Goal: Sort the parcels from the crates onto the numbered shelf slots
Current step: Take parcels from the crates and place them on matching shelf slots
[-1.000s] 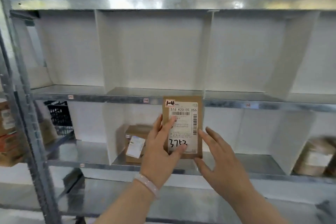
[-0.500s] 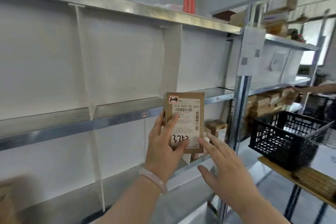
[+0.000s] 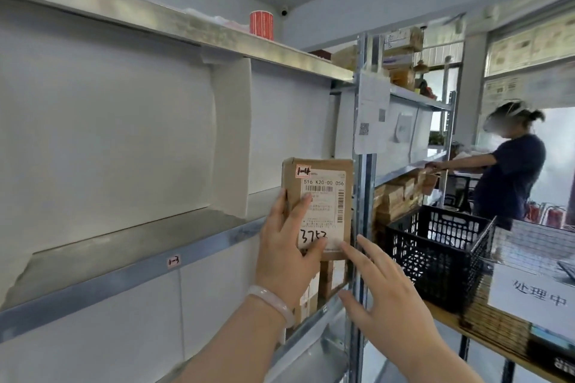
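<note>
Left hand (image 3: pixel 286 255) gripped the parcel (image 3: pixel 320 205): thumb curled across the bottom of its label, forefinger laid up the front, other fingers round the left edge. A pale bangle (image 3: pixel 273 305) sat on that wrist.

Right hand (image 3: pixel 395 298) was released, fingers straight and spread, holding nothing. Its forefinger tip was at the parcel's lower right corner; I could not tell whether it touched.

The parcel was brown card, held upright in the air with its label facing me. It bore a red-edged sticker reading 1-4 at top left and a handwritten number at the bottom. It stood in front of the shelf (image 3: pixel 124 261), over the slot right of the white divider (image 3: pixel 231 140) and just left of the steel post (image 3: pixel 362 196).

I read the tag (image 3: pixel 173 261) on the shelf lip, left of the hands, as 1-3.

More boxes (image 3: pixel 329 277) sat on the level below, behind the left hand.

A black crate (image 3: pixel 435 255) stood on a bench right of the post. A red roll (image 3: pixel 261 25) sat on the top level. A person (image 3: pixel 510 177) in a dark top stood at the far rack.
</note>
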`<state>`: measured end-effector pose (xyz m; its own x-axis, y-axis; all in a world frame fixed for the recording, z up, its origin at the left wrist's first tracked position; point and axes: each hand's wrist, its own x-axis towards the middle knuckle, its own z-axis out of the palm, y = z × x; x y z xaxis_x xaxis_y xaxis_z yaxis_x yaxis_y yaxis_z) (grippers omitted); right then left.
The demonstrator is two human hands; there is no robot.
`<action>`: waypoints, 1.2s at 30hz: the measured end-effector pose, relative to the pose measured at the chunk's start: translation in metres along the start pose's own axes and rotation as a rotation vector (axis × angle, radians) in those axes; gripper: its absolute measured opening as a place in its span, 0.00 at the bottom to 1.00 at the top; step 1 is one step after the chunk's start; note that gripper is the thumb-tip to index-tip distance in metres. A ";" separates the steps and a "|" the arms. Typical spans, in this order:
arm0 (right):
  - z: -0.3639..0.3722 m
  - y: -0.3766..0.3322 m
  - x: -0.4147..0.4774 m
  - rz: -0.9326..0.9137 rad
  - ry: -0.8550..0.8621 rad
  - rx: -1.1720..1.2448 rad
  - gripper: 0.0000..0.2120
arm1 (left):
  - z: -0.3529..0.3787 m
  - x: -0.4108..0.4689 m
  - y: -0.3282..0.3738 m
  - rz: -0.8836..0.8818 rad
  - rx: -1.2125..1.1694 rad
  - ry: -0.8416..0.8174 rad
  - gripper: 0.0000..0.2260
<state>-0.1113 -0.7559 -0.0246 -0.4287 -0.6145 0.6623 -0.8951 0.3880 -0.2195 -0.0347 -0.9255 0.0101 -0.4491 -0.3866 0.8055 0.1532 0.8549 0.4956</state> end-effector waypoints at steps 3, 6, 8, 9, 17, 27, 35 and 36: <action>0.019 0.010 0.012 -0.007 -0.019 -0.020 0.33 | 0.015 0.020 -0.017 0.009 0.002 0.007 0.35; 0.030 0.023 0.031 0.000 -0.014 -0.017 0.33 | 0.030 0.038 -0.031 0.011 -0.005 0.019 0.35; 0.036 0.033 0.047 -0.008 0.002 0.000 0.33 | 0.037 0.050 -0.041 0.024 0.035 0.024 0.36; 0.040 0.038 0.056 -0.014 0.008 0.015 0.33 | 0.041 0.057 -0.046 0.035 0.062 0.032 0.35; 0.093 0.076 0.134 -0.151 -0.007 0.219 0.33 | 0.069 0.100 -0.094 0.016 0.279 0.161 0.37; 0.131 0.129 0.208 -0.358 -0.083 0.360 0.31 | 0.089 0.127 -0.137 -0.138 0.432 0.315 0.35; 0.156 0.141 0.232 -0.444 -0.129 0.465 0.30 | 0.095 0.129 -0.150 -0.129 0.606 0.320 0.41; 0.159 0.142 0.234 -0.452 -0.135 0.470 0.30 | 0.096 0.129 -0.151 -0.136 0.634 0.314 0.41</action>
<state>-0.3580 -0.9536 -0.0150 0.0172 -0.7388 0.6738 -0.9351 -0.2504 -0.2507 -0.2002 -1.0712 0.0078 -0.1386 -0.5039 0.8526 -0.4697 0.7914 0.3913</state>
